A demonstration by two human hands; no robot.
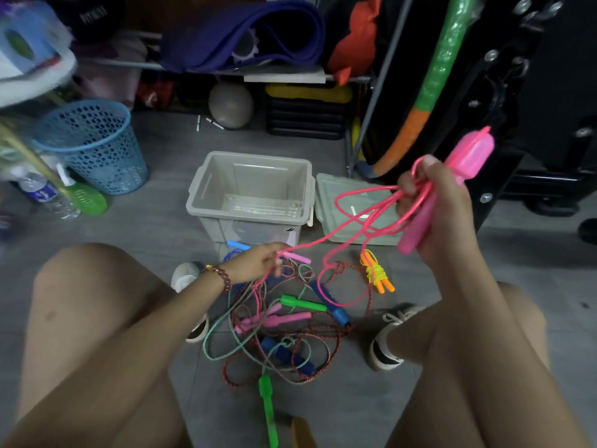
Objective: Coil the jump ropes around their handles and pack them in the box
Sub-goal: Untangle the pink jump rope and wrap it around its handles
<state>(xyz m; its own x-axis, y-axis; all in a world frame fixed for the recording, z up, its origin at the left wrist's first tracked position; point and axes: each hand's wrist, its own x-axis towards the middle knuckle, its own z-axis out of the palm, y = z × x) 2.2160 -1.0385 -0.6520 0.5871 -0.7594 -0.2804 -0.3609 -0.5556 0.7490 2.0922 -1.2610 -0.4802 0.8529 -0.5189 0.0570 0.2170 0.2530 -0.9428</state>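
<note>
Gripping a pair of bright pink plastic jump-rope handles upright, the right hand is curling its fingers round them and trapping several loose loops of the thin pink plastic cord against them. The left hand, lower down and just above the tangled pile of other coloured ropes on the tiled floor, is pinching the same cord between thumb and fingertips, and the cord is running fairly straight between the two hands. Judging by its springy loops, the cord is looking light, smooth and slippery, so it is likely needing tension while winding and a firm pinch close to the handles. The open grey plastic box is sitting beyond the pile with nothing visible inside, its lid lying beside it. One orange-handled rope with yellow cord is lying coiled nearby.
</note>
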